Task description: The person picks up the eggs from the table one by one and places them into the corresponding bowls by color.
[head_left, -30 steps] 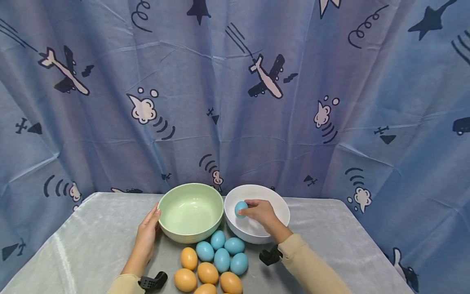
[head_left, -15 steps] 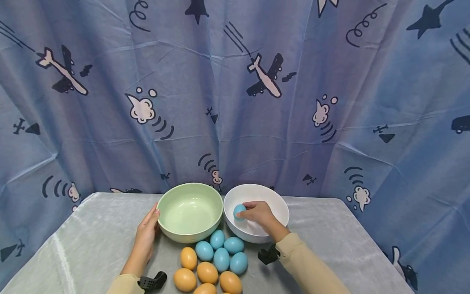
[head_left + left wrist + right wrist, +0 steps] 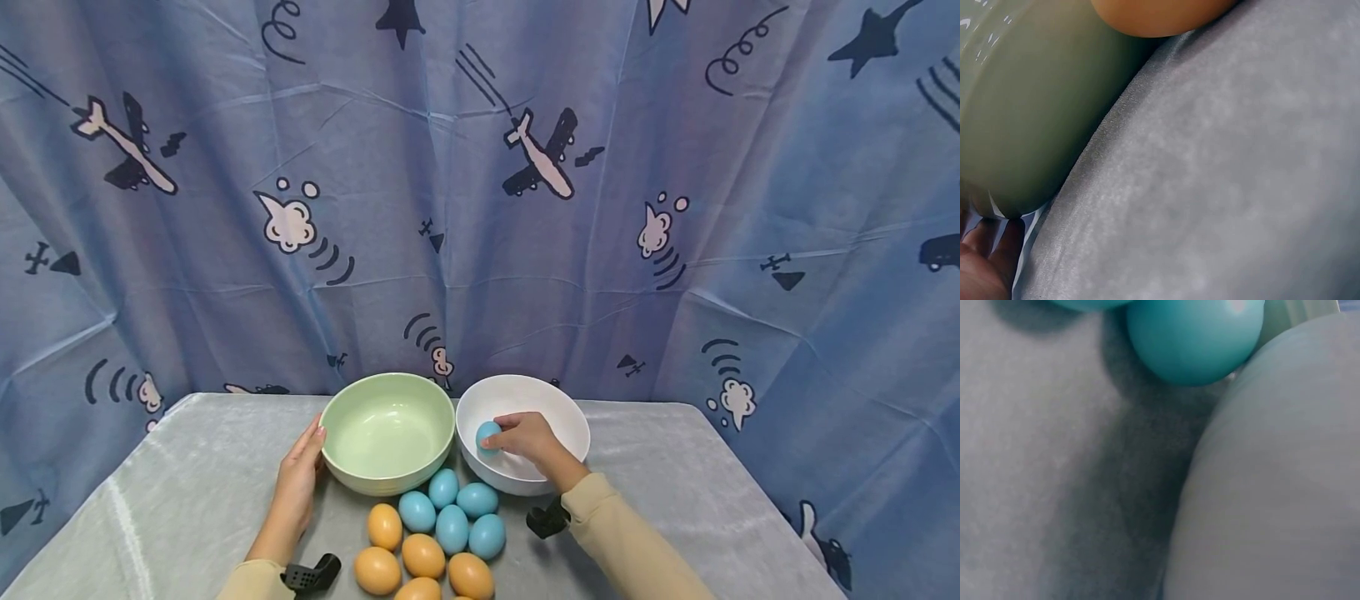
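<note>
A blue egg (image 3: 488,437) is pinched between the thumb and fingers of my right hand (image 3: 527,437), low inside the white bowl (image 3: 566,433). Beside that bowl, on its left, stands a green bowl (image 3: 390,429). My left hand (image 3: 298,475) rests along the green bowl's left side, its fingers fairly straight against the outer wall. In the left wrist view, fingertips (image 3: 1007,247) touch the lower wall of the green bowl (image 3: 1029,112). The right wrist view shows the white bowl's outer side (image 3: 1272,475) but not the right hand.
Several blue eggs (image 3: 452,529) lie in front of the bowls, one of them close to the white bowl in the right wrist view. Several orange eggs (image 3: 423,556) are grouped nearer the front. A grey cloth (image 3: 187,500) covers the table, and a patterned blue curtain (image 3: 480,317) hangs behind.
My right hand has lowered the blue egg slightly within the white bowl, still pinching it. The left hand stays against the green bowl. The head view has shifted a little.
</note>
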The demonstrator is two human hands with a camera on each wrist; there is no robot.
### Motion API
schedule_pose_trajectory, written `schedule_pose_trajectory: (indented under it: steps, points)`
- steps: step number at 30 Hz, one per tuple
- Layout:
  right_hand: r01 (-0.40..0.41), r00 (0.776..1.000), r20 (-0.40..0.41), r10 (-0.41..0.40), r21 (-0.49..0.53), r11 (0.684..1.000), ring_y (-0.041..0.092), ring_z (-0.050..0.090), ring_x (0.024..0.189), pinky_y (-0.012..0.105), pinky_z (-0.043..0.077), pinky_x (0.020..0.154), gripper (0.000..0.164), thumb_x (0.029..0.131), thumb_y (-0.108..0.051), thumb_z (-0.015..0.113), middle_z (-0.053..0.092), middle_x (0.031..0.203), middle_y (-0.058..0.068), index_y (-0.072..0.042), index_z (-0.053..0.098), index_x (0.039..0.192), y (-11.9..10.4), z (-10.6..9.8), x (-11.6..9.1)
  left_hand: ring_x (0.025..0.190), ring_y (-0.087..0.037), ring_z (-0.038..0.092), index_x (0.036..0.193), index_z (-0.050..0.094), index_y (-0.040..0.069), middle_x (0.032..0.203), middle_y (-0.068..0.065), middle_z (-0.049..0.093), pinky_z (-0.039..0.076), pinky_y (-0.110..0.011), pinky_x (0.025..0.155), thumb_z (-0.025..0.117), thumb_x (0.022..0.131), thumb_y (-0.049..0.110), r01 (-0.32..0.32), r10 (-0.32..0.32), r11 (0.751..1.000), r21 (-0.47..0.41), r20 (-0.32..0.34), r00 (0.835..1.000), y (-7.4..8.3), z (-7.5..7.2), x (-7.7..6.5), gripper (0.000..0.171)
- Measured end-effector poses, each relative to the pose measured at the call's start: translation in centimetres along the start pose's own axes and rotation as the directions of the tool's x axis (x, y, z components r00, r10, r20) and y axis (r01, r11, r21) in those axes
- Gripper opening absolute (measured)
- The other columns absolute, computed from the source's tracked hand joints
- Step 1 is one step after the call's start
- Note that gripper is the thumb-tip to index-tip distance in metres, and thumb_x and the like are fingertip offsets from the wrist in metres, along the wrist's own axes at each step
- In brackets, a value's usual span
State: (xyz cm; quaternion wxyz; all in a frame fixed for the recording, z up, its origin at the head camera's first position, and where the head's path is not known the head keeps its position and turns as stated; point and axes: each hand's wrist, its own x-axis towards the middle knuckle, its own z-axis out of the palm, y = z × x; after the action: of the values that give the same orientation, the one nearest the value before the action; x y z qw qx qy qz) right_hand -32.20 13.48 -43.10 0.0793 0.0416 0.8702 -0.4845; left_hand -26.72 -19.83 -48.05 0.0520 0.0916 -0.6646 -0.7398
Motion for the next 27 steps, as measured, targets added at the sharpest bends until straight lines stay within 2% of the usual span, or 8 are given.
schedule_pose_trajectory:
  steps: [8,14,22,27]
  points:
    - [-0.007,1.0,0.009,0.007,-0.008,1.0,0.024,0.072,0.098,0.035,0.058,0.089,0.053,0.074,-0.016,0.087,0.071,0.119,0.015,-0.001,0.07,0.122,0.12,0.05,0.13,0.153,-0.022,0.02,0.16,0.019,0.018,0.167,0.001,0.016,0.02,-0.043,0.126,0.039,0.106,0.046,0.005,-0.005,1.0,0.0,0.003,1.0,0.12,0.02,-0.1,0.064]
    - [-0.017,1.0,0.023,0.018,-0.014,1.0,0.025,0.072,0.102,0.035,0.058,0.091,0.053,0.075,-0.016,0.087,0.069,0.123,0.016,-0.001,0.069,0.123,-0.06,0.02,-0.07,0.153,-0.022,0.021,0.16,0.019,0.018,0.167,0.001,0.016,0.02,-0.044,0.126,0.039,0.106,0.046,0.003,-0.003,1.0,0.005,0.003,1.0,0.08,0.01,-0.13,0.063]
    - [-0.009,1.0,0.016,0.01,-0.077,0.997,0.02,0.071,0.096,0.034,0.058,0.089,0.055,0.074,-0.019,0.088,0.071,0.119,0.015,-0.001,0.069,0.122,-0.19,-0.06,-0.33,0.153,-0.023,0.022,0.16,0.019,0.018,0.167,0.001,0.016,0.02,-0.044,0.126,0.039,0.106,0.046,0.001,-0.001,1.0,0.005,0.004,1.0,0.02,0.01,-0.11,0.064]
    - [-0.004,1.0,0.003,0.005,-0.123,0.992,0.02,0.067,0.103,0.035,0.056,0.092,0.055,0.073,-0.021,0.088,0.071,0.121,0.014,-0.002,0.07,0.122,-0.3,-0.06,-0.42,0.153,-0.023,0.023,0.16,0.02,0.017,0.167,0.001,0.017,0.022,-0.044,0.125,0.039,0.106,0.046,0.001,-0.001,1.0,0.003,0.002,1.0,0.0,0.0,-0.11,0.064]
